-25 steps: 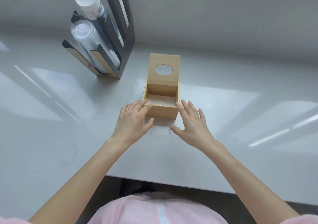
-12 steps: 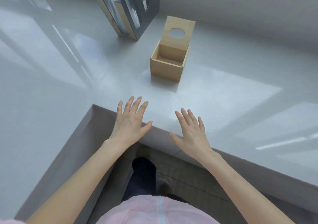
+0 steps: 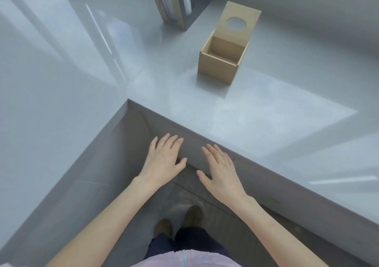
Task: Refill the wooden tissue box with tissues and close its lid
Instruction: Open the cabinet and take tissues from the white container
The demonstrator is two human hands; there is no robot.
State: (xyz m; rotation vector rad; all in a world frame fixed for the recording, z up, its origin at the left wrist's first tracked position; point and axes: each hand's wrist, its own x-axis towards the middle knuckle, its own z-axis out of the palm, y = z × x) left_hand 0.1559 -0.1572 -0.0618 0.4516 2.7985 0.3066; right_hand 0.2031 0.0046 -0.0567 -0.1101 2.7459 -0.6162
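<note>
The wooden tissue box (image 3: 217, 67) stands on the grey counter (image 3: 184, 106) at the upper right, its hinged lid (image 3: 248, 19) with a round hole tipped up and back. The inside looks bare wood; no tissues are in view. My left hand (image 3: 164, 160) and my right hand (image 3: 221, 170) hover palm down with fingers spread, both off the counter, in front of its inner corner edge and well short of the box. Neither holds anything.
A dark cup-and-lid dispenser rack (image 3: 184, 2) stands on the counter just left of the box at the top. The L-shaped counter wraps around me, its dark front panel (image 3: 266, 176) close to my hands. My shoes (image 3: 180, 219) show on the floor below.
I have stepped back from the counter. Both hands left the box sides and now hang off the counter edge; the box stays in place, lid still up.
</note>
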